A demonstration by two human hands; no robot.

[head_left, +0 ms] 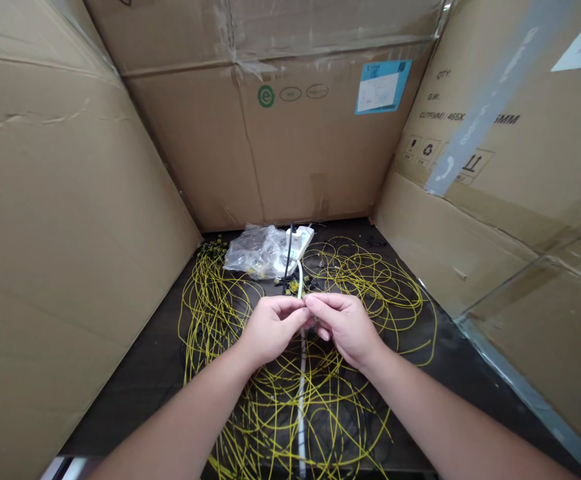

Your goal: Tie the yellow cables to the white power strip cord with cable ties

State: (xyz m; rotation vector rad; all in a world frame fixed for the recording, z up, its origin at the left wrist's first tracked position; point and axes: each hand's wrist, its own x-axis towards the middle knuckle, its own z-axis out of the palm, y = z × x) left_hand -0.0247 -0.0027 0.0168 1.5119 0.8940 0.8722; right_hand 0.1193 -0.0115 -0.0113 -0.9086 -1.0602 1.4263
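Observation:
My left hand [275,327] and my right hand [343,325] meet at the centre, thumbs and fingertips pinched together. What lies between the fingertips is too small and too hidden to name. Below and around them spread loose loops of thin yellow wire [270,413]. A white cable [301,400] runs under the hands toward a white power strip [297,243]. Just beyond my fingers sits a small cluster of black and yellow connectors [290,285].
A clear plastic bag [255,250] lies beside the power strip on the dark table [140,380]. Another bundle of yellow wire [370,280] coils at the right. Cardboard boxes wall in the left [60,220], back [290,147] and right [510,220] sides.

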